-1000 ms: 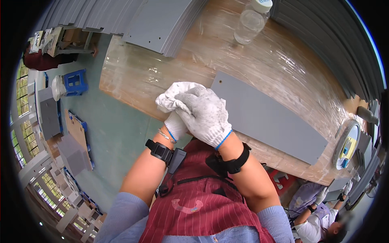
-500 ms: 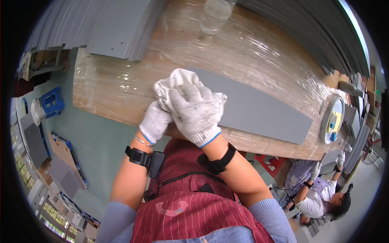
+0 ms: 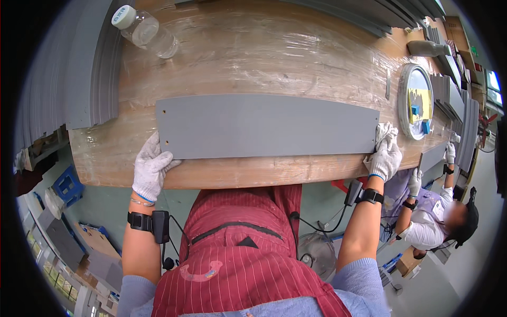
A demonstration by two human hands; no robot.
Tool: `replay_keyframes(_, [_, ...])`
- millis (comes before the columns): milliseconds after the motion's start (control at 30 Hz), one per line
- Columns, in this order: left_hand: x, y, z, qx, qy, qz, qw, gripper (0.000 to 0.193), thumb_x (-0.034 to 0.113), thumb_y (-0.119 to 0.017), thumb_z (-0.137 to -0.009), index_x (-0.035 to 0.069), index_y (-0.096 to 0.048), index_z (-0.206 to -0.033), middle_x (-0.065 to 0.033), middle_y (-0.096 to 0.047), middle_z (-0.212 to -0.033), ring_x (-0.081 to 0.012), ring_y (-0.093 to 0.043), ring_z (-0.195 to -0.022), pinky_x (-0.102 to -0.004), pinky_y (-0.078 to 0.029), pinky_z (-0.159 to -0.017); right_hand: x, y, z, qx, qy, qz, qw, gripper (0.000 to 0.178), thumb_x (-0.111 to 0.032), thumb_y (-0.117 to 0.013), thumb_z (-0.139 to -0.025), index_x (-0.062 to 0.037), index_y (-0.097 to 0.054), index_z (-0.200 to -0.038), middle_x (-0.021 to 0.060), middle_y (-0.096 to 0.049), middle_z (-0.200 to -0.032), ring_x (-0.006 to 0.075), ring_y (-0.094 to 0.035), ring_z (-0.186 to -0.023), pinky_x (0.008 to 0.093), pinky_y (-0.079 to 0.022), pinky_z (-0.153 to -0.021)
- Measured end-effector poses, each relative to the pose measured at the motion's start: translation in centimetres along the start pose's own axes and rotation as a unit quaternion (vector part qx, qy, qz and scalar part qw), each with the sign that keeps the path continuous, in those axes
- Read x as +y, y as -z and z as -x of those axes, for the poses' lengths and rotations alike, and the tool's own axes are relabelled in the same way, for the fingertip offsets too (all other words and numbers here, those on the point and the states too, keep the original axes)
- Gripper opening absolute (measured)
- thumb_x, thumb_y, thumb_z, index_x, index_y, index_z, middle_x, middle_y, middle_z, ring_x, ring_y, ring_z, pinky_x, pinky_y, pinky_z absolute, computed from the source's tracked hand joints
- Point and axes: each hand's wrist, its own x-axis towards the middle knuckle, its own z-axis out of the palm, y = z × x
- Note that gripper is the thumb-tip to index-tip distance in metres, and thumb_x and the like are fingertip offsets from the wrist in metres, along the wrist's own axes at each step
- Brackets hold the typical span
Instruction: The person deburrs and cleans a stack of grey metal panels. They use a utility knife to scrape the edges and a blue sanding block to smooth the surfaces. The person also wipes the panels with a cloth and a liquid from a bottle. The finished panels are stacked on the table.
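Panel (image 3: 266, 127), long and grey, lengthwise near front edge of film-covered desk (image 3: 237, 63); flat on it or slightly raised, cannot tell which. Left hand (image 3: 150, 166), gloved, gripping panel at near left corner. Right hand (image 3: 387, 157), gloved, closed round bunched white cloth (image 3: 387, 132) at right end; grip on panel beneath cloth hard to make out. Clear bottle (image 3: 150, 34) far left, near grey stack (image 3: 92, 68). Right of panel, round tray (image 3: 403, 105) with yellow piece (image 3: 418, 100), blue blocks (image 3: 425, 127). Co-worker (image 3: 429, 219) farther right, handling grey board (image 3: 433, 157).
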Motion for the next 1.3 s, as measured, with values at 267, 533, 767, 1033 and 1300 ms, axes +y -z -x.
replay_keyframes(267, [6.2,-3.2,-4.4,0.153,-0.102,-0.286,0.940,0.081,0.006,-0.078,-0.082,-0.002,-0.037,-0.151,-0.0195,-0.060,-0.132,-0.0264,-0.062,-0.115,-0.0371,-0.055,-0.099,-11.6,-1.8,1.1,-0.026,0.236,0.048,0.970,0.040,-0.013,-0.076,-0.079,-0.0076,-0.071,-0.118,0.0174,-0.061,-0.135,0.0378,-0.054,-0.130,0.0434,-0.044,-0.108])
replay_keyframes(533, [11.6,-7.1,-13.0,0.175,-0.421,-0.176,0.872,0.077,0.007,-0.080,-0.081,0.000,-0.037,-0.144,-0.0176,-0.056,-0.135,-0.0262,-0.057,-0.124,-0.0373,-0.045,-0.109,-11.2,-2.9,1.2,0.008,0.242,-0.036,0.970,0.037,-0.006,-0.066,-0.084,-0.0080,-0.070,-0.120,0.0182,-0.060,-0.138,0.0378,-0.053,-0.132,0.0447,-0.042,-0.111])
replay_keyframes(767, [11.1,-6.5,-12.1,-0.012,-0.253,-0.029,0.967,0.040,0.016,-0.071,-0.086,0.003,-0.057,-0.121,-0.0083,-0.067,-0.107,-0.0285,-0.065,-0.109,-0.0445,-0.052,-0.101,-10.4,-2.9,1.2,-0.012,0.252,0.002,0.968,0.042,-0.005,-0.060,-0.090,-0.0068,-0.064,-0.131,0.0166,-0.056,-0.144,0.0342,-0.050,-0.135,0.0416,-0.038,-0.114])
replay_keyframes(1033, [-0.3,-11.2,4.2,-0.101,0.120,0.375,0.914,0.055,0.030,-0.071,-0.080,0.005,-0.057,-0.126,-0.0175,-0.067,-0.110,-0.0368,-0.068,-0.103,-0.0629,-0.048,-0.101,-10.9,-3.0,1.1,-0.036,0.252,-0.025,0.967,0.040,-0.007,-0.057,-0.090,-0.0080,-0.066,-0.129,0.0142,-0.056,-0.144,0.0330,-0.048,-0.137,0.0418,-0.035,-0.117])
replay_keyframes(1300, [-2.4,-12.1,4.7,-0.065,0.148,0.503,0.849,0.049,0.037,-0.064,-0.088,0.003,-0.061,-0.123,-0.0159,-0.067,-0.104,-0.0357,-0.068,-0.100,-0.0614,-0.053,-0.095,-9.9,-3.3,1.2,-0.023,0.287,0.022,0.957,0.037,-0.010,-0.058,-0.091,-0.0076,-0.067,-0.127,0.0147,-0.057,-0.142,0.0324,-0.049,-0.136,0.0423,-0.035,-0.117])
